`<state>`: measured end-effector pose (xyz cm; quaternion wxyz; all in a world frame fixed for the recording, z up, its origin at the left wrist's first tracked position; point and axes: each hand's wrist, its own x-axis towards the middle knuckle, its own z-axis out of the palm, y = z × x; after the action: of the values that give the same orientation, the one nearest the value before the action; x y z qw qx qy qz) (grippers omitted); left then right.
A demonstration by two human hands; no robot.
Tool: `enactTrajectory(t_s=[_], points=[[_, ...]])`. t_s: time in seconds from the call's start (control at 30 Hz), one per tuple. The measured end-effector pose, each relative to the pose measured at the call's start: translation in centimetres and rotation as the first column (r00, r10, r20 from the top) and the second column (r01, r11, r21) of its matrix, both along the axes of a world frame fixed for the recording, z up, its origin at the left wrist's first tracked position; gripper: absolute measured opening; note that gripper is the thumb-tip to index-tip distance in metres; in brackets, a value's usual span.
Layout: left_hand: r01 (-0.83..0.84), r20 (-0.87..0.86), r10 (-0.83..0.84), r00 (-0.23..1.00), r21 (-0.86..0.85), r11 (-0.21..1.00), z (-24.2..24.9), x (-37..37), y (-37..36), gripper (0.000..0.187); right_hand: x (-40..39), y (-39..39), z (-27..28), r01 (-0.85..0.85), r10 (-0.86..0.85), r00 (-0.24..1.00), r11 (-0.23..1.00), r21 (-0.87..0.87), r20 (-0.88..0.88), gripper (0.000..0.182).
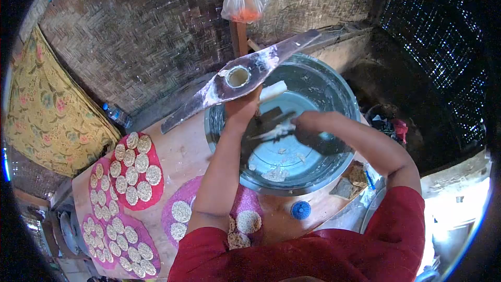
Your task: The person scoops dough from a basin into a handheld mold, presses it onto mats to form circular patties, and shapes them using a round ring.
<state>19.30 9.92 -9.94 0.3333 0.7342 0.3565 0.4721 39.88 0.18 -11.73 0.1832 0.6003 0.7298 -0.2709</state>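
Note:
My left hand (243, 108) is closed at the underside of a long wooden board (209, 95) that tapers at both ends. It has a round hole in its middle and white smears around it. The board is tilted over the left rim of a large grey-green basin (347, 169). A white cylinder-like piece (273, 91) sticks out beside my left hand. Inside the basin, my right hand (309, 124) is closed and partly smeared by motion. Near its fingers is a blurred long shape with whitish stuff on it. Pale dough-like scraps (275, 174) lie on the basin floor.
Round seeded discs lie on red (151, 177) and pink sheets (169, 211) across the wooden table (182, 149). A blue cap-like disc (300, 210) sits near the basin. A plastic bag (245, 0) hangs above, and a bottle (117, 115) lies by the woven wall.

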Motion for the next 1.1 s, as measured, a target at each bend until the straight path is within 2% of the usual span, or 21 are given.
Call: enactTrajectory(t_s=[0.1,0.13,0.17,0.2,0.23,0.27,0.3,0.37,0.4,0.43,0.5,0.53,0.6,0.63,0.67,0.77,0.83,0.9,0.97,1.03,1.1], points=[[0.209,0.379,-0.155,0.912,-0.106,0.972,-2.2,0.4,0.5,0.039,2.1,1.3,-0.9,0.037,-0.035,0.994,0.999,-0.014,0.104,0.028],[0.093,0.062,-0.094,0.994,0.023,0.995,1.0,-0.2,-1.8,0.039,2.0,1.3,-1.1,0.039,-0.037,0.994,0.999,-0.018,0.107,0.028],[0.018,-0.249,0.029,0.968,0.185,0.983,2.7,-0.6,-2.8,0.04,1.7,1.2,-1.5,-0.089,0.091,0.996,0.993,-0.077,0.018,0.029],[-0.024,-0.208,0.131,0.969,0.449,0.893,0.9,-0.6,-2.0,0.041,1.2,1.0,-2.1,-0.223,0.213,0.973,0.966,-0.129,-0.083,0.029],[-0.026,-0.213,0.132,0.968,0.439,0.898,0.1,-0.6,-1.7,0.041,0.7,1.0,-2.6,-0.355,0.322,0.927,0.919,-0.17,-0.192,0.029],[0.171,0.104,-0.185,0.977,0.131,0.977,-0.6,-0.5,-1.5,0.043,-1.7,1.0,0.3,-0.134,0.14,0.99,0.982,-0.133,0.034,0.029],[0.178,0.169,-0.193,0.966,0.102,0.979,-1.3,-0.3,-1.1,0.044,-3.3,0.9,1.1,-0.135,0.14,0.99,0.98,-0.144,0.029,0.029],[0.195,0.301,-0.201,0.932,0.051,0.98,-1.0,0.2,-0.8,0.048,-5.2,0.2,1.3,-0.17,0.157,0.982,0.976,0.139,0.102,0.021],[0.156,0.221,-0.168,0.961,0.07,0.985,-0.9,-0.2,-1.2,0.048,-5.3,-0.3,0.3,-0.174,0.179,0.984,0.975,0.137,-0.024,0.02],[0.118,0.142,-0.131,0.981,0.094,0.989,0.1,-0.4,-1.6,0.048,-5.5,-0.8,2.0,-0.168,0.174,0.984,0.976,0.135,-0.028,0.02],[0.049,0.103,-0.075,0.992,0.231,0.972,-1.3,0.1,-0.8,0.048,-6.2,-2.4,8.9,-0.225,0.222,0.931,0.974,-0.025,0.29,0.018],[0.148,0.193,-0.175,0.966,0.145,0.978,-1.6,0.3,-0.6,0.047,-6.0,-3.5,11.0,-0.225,0.225,0.93,0.974,-0.033,0.29,0.018],[0.171,0.136,-0.195,0.971,0.174,0.97,-0.1,-0.2,-1.7,0.047,-5.3,-6.0,13.1,-0.31,0.289,0.925,0.95,0.047,0.247,0.015],[0.182,0.108,-0.205,0.973,0.188,0.965,0.7,-0.4,-2.2,0.046,-5.9,-6.6,12.7,-0.307,0.288,0.926,0.951,0.041,0.243,0.015],[0.108,-0.035,-0.103,0.994,0.243,0.964,2.3,-0.7,-3.0,0.046,-6.8,-7.4,12.2,-0.333,0.316,0.922,0.942,0.041,0.225,0.015],[0.089,-0.083,-0.064,0.994,0.333,0.939,1.7,-0.4,-2.9,0.045,-7.4,-9.0,6.7,-0.323,0.301,0.915,0.946,0.037,0.268,0.017],[0.006,-0.171,0.087,0.981,0.484,0.875,1.6,-0.2,-2.7,0.043,-6.7,-8.2,6.7,-0.28,0.229,0.951,0.925,0.258,0.209,0.017],[0.037,-0.134,0.019,0.991,0.404,0.914,2.2,-0.4,-3.1,0.04,-6.7,-8.5,9.7,-0.244,0.205,0.967,0.916,0.317,0.154,0.017],[0.096,-0.12,-0.061,0.991,0.32,0.943,2.4,-0.7,-3.5,0.038,-7.3,-9.0,12.1,-0.336,0.316,0.939,0.929,0.155,0.137,0.017],[0.087,-0.129,-0.05,0.99,0.293,0.952,2.1,-0.7,-3.6,0.037,-7.9,-8.6,7.5,-0.328,0.304,0.942,0.923,0.203,0.141,0.017],[0.017,-0.078,0.026,0.997,0.503,0.864,1.5,-0.4,-2.8,0.037,-8.5,-7.6,6.3,-0.322,0.289,0.944,0.909,0.265,0.158,0.017]])
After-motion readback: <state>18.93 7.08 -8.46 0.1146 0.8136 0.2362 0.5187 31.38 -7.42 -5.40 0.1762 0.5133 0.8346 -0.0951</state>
